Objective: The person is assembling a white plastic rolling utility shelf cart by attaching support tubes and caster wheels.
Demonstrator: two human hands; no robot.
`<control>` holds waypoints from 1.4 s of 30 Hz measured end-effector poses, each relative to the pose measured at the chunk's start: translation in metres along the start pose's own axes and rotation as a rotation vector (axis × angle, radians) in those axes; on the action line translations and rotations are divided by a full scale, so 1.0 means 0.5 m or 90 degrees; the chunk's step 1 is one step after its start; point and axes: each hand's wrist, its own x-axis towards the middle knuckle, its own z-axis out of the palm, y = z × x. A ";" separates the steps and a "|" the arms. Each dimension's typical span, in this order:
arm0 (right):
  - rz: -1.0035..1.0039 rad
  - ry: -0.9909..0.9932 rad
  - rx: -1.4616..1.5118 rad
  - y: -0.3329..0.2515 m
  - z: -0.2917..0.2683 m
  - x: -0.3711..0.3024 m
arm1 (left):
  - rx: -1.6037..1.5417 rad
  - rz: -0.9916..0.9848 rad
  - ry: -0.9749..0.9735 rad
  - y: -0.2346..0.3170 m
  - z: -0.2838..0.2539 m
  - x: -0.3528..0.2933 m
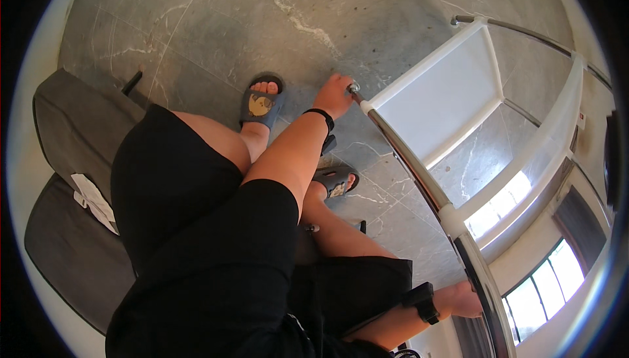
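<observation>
A shelf rack with shiny metal poles and white shelves (439,96) stands tilted along my right side. My left hand (334,98) reaches forward to the far end of the nearest pole (409,159). Its fingers are closed at a small round metal end fitting (354,88), which shows just beside the fingertips. Lower right, my right hand (464,300) is against the same pole, near its close end. The pole hides its fingers, so their grip cannot be made out. Both wrists carry black straps with small black boxes.
Under the rack lies a grey tiled floor (314,4) with pale veins. A dark grey cushioned seat (78,128) is at the left, with a white tag (95,202) on it. My feet in grey slides (262,105) stand near the pole's end. A bright window (547,286) shows lower right.
</observation>
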 end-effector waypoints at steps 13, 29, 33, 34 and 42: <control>0.367 0.009 0.666 -0.163 0.007 -0.063 | 0.124 -0.039 -0.211 0.075 -0.057 -0.011; 0.499 0.033 0.928 -0.076 0.098 -0.111 | -0.496 -0.371 -0.311 0.090 0.018 0.015; 0.476 -0.142 0.689 -0.048 0.107 -0.144 | -0.338 -0.223 -0.327 0.050 -0.003 0.062; 0.528 -0.097 0.847 -0.080 0.096 -0.131 | -0.408 -0.247 -0.265 0.045 -0.017 0.070; 0.726 0.037 1.024 -0.078 0.087 -0.112 | -1.006 -0.342 0.034 0.382 -0.107 0.069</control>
